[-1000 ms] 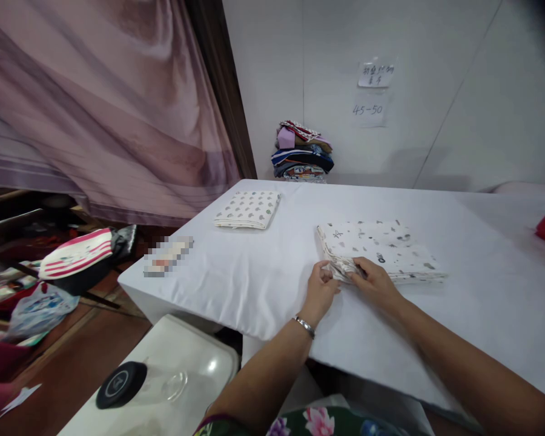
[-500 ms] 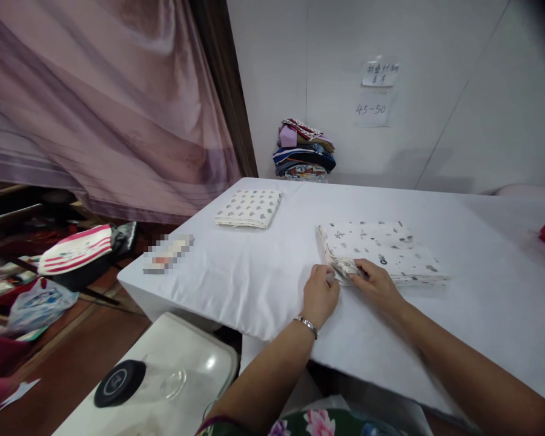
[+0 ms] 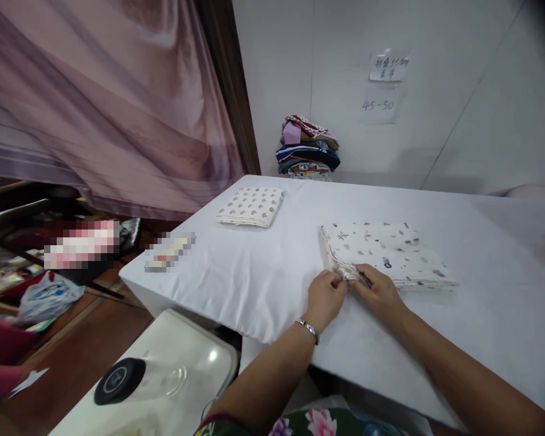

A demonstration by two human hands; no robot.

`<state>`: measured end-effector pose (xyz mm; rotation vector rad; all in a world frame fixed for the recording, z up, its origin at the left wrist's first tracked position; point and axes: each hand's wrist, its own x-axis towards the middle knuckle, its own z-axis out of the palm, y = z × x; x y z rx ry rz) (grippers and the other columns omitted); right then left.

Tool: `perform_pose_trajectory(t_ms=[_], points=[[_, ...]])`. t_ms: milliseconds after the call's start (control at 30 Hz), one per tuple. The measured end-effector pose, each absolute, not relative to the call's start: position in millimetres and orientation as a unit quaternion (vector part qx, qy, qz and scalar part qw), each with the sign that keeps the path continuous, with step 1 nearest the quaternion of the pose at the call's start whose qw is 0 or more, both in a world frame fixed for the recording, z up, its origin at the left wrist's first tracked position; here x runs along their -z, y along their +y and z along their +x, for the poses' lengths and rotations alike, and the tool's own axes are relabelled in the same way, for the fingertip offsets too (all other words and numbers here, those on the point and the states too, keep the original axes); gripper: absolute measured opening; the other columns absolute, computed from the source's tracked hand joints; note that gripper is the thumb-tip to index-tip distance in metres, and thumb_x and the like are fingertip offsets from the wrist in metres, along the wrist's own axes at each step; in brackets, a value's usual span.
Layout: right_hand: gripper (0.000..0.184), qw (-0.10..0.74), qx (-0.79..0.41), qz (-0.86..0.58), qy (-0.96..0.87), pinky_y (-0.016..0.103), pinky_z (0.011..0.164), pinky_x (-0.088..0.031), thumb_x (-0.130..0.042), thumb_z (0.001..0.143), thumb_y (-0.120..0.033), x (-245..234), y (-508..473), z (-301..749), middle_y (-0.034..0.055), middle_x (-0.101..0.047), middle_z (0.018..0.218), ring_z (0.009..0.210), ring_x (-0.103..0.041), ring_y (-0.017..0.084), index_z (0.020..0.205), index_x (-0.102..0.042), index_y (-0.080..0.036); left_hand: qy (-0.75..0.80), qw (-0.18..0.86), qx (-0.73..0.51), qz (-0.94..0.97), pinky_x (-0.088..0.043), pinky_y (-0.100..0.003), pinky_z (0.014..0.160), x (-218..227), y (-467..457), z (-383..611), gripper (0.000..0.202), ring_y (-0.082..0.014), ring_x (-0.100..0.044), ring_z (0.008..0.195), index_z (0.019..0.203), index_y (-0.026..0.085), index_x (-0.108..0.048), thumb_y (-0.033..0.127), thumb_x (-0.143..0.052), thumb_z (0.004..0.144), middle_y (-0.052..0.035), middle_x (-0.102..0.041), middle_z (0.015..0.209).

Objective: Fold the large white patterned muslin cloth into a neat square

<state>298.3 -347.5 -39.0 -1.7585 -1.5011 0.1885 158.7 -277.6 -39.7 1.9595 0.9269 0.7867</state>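
Observation:
A folded white cloth with small grey and black prints lies on the white-covered table. At its near left corner the layered edges are bunched. My left hand, with a silver bracelet on the wrist, pinches that corner between thumb and fingers. Beside it my right hand grips the near edge, its thumb in front and fingers over the layers. Further back on the left, apart from both hands, a second folded cloth with rows of grey motifs lies flat.
A stack of folded fabrics stands beyond the table's far edge by the wall. A blurred flat item lies near the left edge. Below left is a white surface with a round black object. A pink curtain hangs behind.
My left hand has moved slightly right, up to the cloth's corner, and its fingers now pinch the edge. My right hand keeps its grip. The view has shifted a little.

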Motion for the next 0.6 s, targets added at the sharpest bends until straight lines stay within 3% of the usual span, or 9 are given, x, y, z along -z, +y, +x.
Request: perform_pose_trajectory(t_ms=[233,600], points=[[0.034,0.412,-0.079,-0.658,-0.626,0.040,0.087,-0.046,-0.053,0.078,-0.031,48,-349,306,0.0092,-0.061,0.110,0.100,-0.057,0.023,0.111,-0.056,-0.020,0.375,0.459,-0.311,0.743,-0.033,-0.022,0.057,40,-276,157,0.011,-0.0104,-0.044,0.058,0.055,0.018,-0.055,0.013,-0.053,0.064,0.0026,-0.050,0.059],[0.024,0.460,-0.023,-0.655,-0.599,0.036,0.080,-0.049,-0.053,0.083,-0.033,52,-351,301,0.0084,-0.063,0.102,0.093,-0.059,0.022,0.103,-0.058,-0.020,0.387,0.585,-0.296,0.648,-0.034,-0.021,0.053,42,-276,157,0.008,-0.0102,-0.046,0.055,0.056,0.017,-0.061,0.018,-0.055,0.063,0.0038,-0.054,0.054]])
